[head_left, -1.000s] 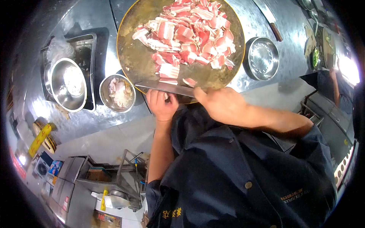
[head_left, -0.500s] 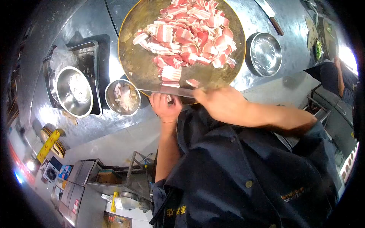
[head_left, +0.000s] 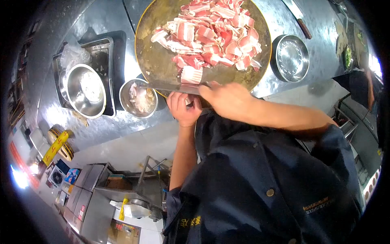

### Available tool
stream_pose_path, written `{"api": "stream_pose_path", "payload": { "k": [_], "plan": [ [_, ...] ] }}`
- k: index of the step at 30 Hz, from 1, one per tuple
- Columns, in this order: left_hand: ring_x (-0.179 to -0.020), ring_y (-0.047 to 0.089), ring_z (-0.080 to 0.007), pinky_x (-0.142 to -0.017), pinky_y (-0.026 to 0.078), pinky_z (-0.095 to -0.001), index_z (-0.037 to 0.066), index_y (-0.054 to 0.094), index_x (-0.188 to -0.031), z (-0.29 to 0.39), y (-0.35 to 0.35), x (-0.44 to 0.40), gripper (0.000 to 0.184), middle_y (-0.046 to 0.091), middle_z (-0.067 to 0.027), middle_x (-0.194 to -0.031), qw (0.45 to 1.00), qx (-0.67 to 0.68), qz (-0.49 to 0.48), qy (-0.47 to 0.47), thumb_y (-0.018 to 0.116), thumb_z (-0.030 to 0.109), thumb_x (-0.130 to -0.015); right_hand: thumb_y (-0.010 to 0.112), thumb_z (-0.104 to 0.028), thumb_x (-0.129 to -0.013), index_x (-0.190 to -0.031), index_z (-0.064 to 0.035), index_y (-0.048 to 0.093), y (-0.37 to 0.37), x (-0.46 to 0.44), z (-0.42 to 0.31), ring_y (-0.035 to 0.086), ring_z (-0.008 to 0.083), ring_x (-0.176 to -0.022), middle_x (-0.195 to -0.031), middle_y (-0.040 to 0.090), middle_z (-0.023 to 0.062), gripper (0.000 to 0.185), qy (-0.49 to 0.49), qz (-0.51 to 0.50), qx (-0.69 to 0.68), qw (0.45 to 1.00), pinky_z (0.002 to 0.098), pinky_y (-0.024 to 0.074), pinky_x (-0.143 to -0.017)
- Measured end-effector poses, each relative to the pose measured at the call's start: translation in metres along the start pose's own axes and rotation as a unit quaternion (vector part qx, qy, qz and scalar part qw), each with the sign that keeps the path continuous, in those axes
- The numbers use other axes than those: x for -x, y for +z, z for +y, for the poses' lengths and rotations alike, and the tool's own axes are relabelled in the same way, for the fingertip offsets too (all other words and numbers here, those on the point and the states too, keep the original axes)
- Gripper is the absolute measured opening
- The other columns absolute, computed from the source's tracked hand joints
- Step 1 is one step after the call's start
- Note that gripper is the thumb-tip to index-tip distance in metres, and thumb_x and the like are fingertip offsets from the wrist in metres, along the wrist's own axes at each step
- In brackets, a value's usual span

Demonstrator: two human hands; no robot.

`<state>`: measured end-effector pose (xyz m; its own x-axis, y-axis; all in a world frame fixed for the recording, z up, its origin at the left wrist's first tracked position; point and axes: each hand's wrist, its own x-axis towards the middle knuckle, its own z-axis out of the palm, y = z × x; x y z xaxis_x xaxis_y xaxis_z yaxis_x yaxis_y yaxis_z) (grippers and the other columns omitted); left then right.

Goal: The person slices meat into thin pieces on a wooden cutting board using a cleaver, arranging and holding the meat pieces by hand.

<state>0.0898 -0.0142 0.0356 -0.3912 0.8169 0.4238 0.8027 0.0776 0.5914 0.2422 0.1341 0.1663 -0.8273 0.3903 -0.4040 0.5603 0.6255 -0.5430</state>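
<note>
My right hand is wrapped around the handle of a knife, whose broad blade points left along the near edge of a round chopping board. Just below the blade, my left hand has its fingers curled around a piece of pork belly, mostly hidden by them. Beyond the blade lie a few fresh slices. Behind these, a large heap of sliced pork belly, pink with white fat, covers the middle of the board.
Left of the board stands a small steel bowl with pale meat scraps. Farther left, a larger steel bowl rests on a dark tray. To the right are an empty-looking steel bowl and another knife. Another person's arm shows far right.
The view has shifted, so the board and bowls appear farther right and slightly higher. Both hands stay at the near board edge, and the blade sits slightly nearer the fresh slices.
</note>
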Motion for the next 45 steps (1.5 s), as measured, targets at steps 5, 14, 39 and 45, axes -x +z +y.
{"api": "stream_pose_path", "payload": {
  "k": [5, 14, 39, 45],
  "plan": [
    [-0.096, 0.061, -0.0397, -0.092, 0.049, -0.0523, 0.005, 0.061, -0.094, -0.002, -0.004, 0.004, 0.025, 0.062, -0.0142, -0.096, 1.0, -0.018, -0.026, 0.003, 0.076, 0.008, -0.074, 0.055, -0.017, -0.098, -0.112, -0.003, 0.054, -0.022, 0.046, 0.002, 0.077, 0.0406, -0.072, -0.08, 0.073, 0.022, 0.021, 0.029, -0.04, 0.015, 0.999, 0.0542, 0.0598, -0.059],
    [-0.101, 0.063, -0.04, -0.093, 0.05, -0.0522, 0.005, 0.063, -0.096, 0.0, 0.003, -0.005, 0.025, 0.067, -0.0138, -0.103, 1.0, 0.019, 0.013, 0.008, 0.077, 0.009, -0.076, 0.056, -0.016, -0.098, -0.114, -0.0039, 0.055, 0.028, -0.038, 0.006, 0.077, 0.0413, -0.076, -0.089, 0.074, 0.0237, 0.021, -0.033, 0.012, -0.027, 0.999, 0.0531, 0.0607, -0.062],
    [-0.099, 0.062, -0.0396, -0.093, 0.049, -0.0518, 0.005, 0.064, -0.095, -0.003, -0.005, 0.005, 0.021, 0.067, -0.013, -0.102, 1.0, 0.007, 0.013, -0.005, 0.076, 0.009, -0.078, 0.056, -0.014, -0.096, -0.112, -0.0018, 0.054, -0.018, 0.041, -0.009, 0.075, 0.0421, -0.068, -0.075, 0.072, 0.0225, 0.02, 0.007, -0.027, 0.013, 1.0, 0.0518, 0.0605, -0.059],
    [-0.097, 0.061, -0.039, -0.091, 0.049, -0.0503, 0.005, 0.063, -0.092, 0.0, -0.006, 0.003, 0.019, 0.065, -0.0126, -0.099, 1.0, 0.006, 0.007, -0.003, 0.075, 0.006, -0.077, 0.056, -0.014, -0.096, -0.111, -0.0016, 0.053, 0.018, 0.008, -0.005, 0.076, 0.0414, -0.071, -0.075, 0.073, 0.0225, 0.019, -0.001, -0.009, -0.004, 1.0, 0.0533, 0.0616, -0.066]
  ]
}}
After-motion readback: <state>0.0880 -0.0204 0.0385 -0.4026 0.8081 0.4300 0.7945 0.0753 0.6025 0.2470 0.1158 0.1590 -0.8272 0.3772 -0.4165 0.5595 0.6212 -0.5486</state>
